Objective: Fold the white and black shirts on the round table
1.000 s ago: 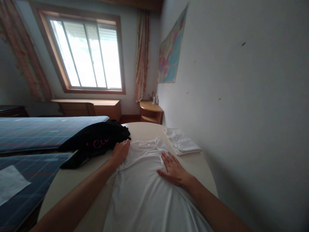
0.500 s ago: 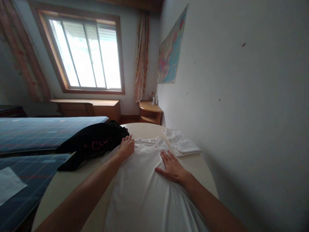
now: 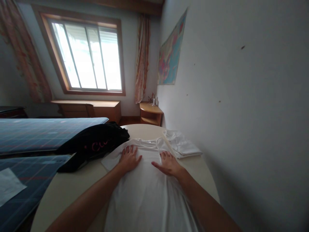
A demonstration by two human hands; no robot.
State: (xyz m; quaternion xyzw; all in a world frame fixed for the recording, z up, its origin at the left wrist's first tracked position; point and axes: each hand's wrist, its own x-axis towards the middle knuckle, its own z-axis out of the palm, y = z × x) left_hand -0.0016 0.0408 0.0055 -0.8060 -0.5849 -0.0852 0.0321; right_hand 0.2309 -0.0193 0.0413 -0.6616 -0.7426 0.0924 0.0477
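A white T-shirt [image 3: 145, 190] lies spread over the round cream table [image 3: 79, 190], its neckline at the far end and its lower part running toward me. My left hand [image 3: 129, 158] rests flat on the shirt's upper left, below the shoulder, fingers spread. On the upper right of the shirt lies my right hand [image 3: 168, 163], palm down, with its thumb stretched out to the left. Neither hand grips the cloth. Some creases run down the shirt's right side, and my right forearm covers part of that edge.
A folded white garment [image 3: 181, 143] lies at the table's far right, close to the wall [image 3: 253, 135]. Black clothing with pink lettering [image 3: 96, 138] sits at the left edge. Beyond it are blue plaid mattresses [image 3: 48, 135], with a white sheet [image 3: 9, 185] on the nearer one.
My left hand has come down from the shoulder edge toward me and now lies flat with fingers apart. The left sleeve shows more. My right hand has barely shifted.
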